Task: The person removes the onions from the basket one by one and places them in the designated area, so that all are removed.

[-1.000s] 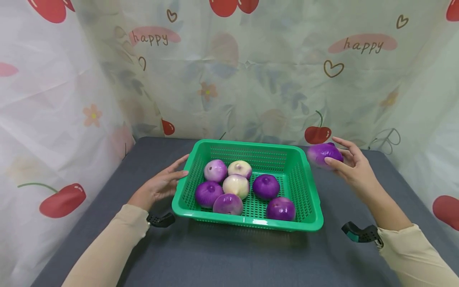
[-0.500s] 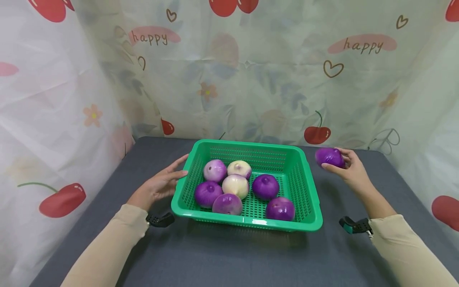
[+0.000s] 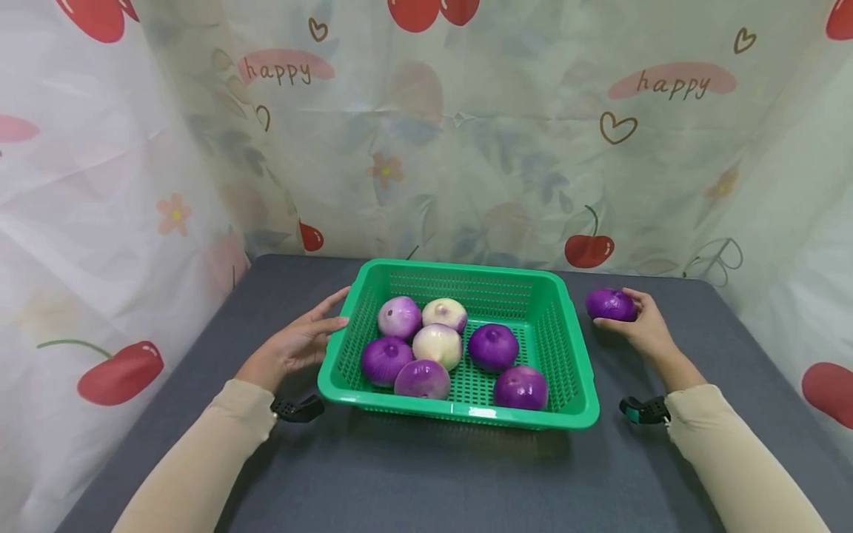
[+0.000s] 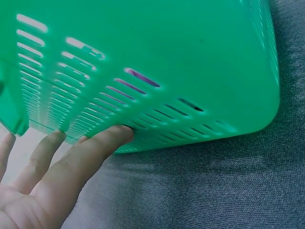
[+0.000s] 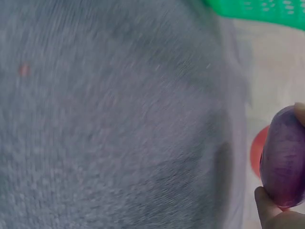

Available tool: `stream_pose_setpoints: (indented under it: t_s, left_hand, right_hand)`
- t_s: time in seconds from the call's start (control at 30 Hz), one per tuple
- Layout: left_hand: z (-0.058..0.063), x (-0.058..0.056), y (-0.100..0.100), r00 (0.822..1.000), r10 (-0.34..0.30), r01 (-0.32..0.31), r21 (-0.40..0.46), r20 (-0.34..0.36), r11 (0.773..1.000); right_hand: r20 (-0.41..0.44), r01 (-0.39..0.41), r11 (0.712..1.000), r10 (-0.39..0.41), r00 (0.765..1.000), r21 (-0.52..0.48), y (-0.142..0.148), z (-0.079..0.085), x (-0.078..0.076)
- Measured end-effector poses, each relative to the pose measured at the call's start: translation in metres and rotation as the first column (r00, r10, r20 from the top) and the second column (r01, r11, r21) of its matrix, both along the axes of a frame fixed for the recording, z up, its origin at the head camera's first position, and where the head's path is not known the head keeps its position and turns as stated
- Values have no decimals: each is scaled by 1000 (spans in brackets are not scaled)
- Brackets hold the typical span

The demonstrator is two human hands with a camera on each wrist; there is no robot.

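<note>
My right hand (image 3: 643, 327) holds a purple onion (image 3: 609, 304) between thumb and fingers, over the table to the right of the green basket (image 3: 460, 414). The right wrist view shows this onion (image 5: 284, 160) at its right edge, with a gap between it and the grey table. My left hand (image 3: 296, 340) lies at the basket's left side with its fingers extended. In the left wrist view, fingertips (image 4: 125, 134) touch the slotted basket wall (image 4: 190, 52). Inside the basket sit several onions, among them a pale one (image 3: 437, 346) and a dark purple one (image 3: 494, 347).
A dark grey cloth covers the table (image 3: 426, 481). Behind it and at both sides hangs a patterned curtain (image 3: 460, 163) with printed cherries. Dark straps (image 3: 643, 411) sit at both wrists.
My right hand has lowered the purple onion toward the table on the right, and the forearm has shifted left. My left hand and the basket look unchanged.
</note>
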State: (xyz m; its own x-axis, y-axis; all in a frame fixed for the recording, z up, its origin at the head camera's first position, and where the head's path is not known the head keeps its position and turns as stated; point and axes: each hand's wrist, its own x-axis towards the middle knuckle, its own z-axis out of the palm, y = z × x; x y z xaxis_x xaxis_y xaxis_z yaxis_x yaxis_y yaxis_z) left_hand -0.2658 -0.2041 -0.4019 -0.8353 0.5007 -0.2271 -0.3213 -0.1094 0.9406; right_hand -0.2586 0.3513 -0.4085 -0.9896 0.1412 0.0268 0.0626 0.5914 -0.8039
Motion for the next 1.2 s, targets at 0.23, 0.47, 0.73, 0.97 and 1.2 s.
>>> stream_pose_setpoints:
  t_s: [0.23,0.47,0.73,0.97,1.2]
  left_hand:
    - [1,1,1,1000,-6,6,-10,5,1000]
    - [2,1,1,1000,-7,7,-4,8,1000]
    - [2,0,1,1000,-7,7,-5,2,1000]
    - [3,1,0,1000,-4,4,-7,4,1000]
    - [3,1,0,1000,-1,1,-4,6,1000]
  right_hand:
    - [26,-12,1000,12,1000,-5,7,-13,-5]
    - [41,-39,999,39,998,-6,10,-20,-8]
    - [67,-60,998,59,996,20,6,-21,-9]
    - [84,-65,997,62,995,34,6,-20,-12]
    - [104,-70,997,68,992,21,6,-17,-12]
